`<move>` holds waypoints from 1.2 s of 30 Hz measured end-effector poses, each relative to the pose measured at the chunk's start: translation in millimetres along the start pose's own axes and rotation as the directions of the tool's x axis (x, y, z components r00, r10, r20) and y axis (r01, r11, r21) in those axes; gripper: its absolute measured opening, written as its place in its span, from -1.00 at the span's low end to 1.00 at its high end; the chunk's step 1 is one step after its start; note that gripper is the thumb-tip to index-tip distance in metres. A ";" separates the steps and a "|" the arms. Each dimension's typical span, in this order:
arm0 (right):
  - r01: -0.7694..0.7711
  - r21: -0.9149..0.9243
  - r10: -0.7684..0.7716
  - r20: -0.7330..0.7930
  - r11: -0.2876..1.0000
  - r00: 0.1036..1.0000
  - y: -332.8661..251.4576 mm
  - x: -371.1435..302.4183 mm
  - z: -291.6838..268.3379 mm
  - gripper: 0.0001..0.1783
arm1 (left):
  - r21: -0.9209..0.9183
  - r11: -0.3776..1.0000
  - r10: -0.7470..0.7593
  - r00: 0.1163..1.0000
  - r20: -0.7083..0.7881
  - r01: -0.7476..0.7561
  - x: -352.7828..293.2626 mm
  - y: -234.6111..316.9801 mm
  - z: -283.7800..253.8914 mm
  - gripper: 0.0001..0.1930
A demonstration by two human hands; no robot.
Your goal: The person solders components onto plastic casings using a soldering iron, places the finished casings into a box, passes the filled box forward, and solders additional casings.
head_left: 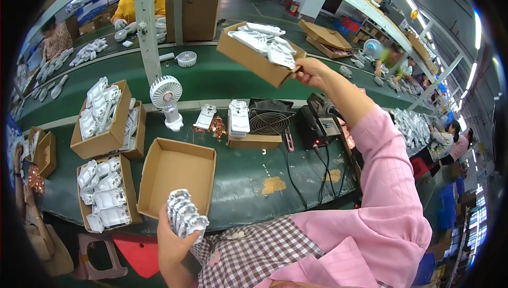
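My left hand point(172, 248) is closed around a small stack of white plastic casings point(185, 214), low and close to my body. Beside it lies an open shallow cardboard box point(177, 174) with its bottom showing. My right hand point(313, 72), arm stretched out, grips the near right corner of another cardboard box point(248, 58). This box is tilted at the conveyor belt and is filled with white plastic parts point(264, 39). Whether it rests on the belt's edge or is held up, I cannot tell.
Boxes of white casings point(108, 190) stand at the left. A white handheld fan point(166, 97) stands upright behind the open box, near copper-coloured bits point(217, 128). A black cooling fan point(271, 121) and a black device point(320, 124) with trailing cables are at the right. Co-workers sit along the green belt point(211, 79).
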State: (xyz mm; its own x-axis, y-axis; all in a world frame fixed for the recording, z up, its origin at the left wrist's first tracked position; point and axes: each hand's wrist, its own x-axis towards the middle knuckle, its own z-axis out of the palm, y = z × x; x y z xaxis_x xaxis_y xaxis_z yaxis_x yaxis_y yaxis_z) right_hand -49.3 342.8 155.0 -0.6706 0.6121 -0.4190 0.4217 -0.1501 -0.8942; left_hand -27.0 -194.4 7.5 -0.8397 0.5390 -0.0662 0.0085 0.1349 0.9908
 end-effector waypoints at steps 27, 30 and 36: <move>0.586 -0.304 -0.542 0.225 0.751 0.810 -13.6 57.6 121.7 -0.76 | 0.139 0.990 -0.105 0.759 0.643 0.019 13.0 -0.2 -69.2 -0.07; 0.686 -0.380 -0.446 0.549 0.620 0.707 3.6 -35.9 157.6 -0.67 | 0.033 0.992 -0.107 0.704 0.702 0.119 10.9 -1.2 -68.7 -0.05; 0.883 -0.468 -0.376 0.824 -0.029 0.425 111.4 -158.3 164.0 -0.50 | -0.066 0.991 0.119 0.530 0.839 -0.118 33.1 -8.8 -38.5 -0.01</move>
State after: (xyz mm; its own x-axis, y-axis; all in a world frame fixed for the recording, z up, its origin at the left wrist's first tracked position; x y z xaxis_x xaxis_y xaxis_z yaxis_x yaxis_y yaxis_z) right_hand 3.8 101.8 96.0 -0.9459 -0.3233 0.0282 -0.3186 0.9084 -0.2708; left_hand -75.7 -209.8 1.1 0.0115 0.9998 -0.0163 0.0716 0.0154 0.9973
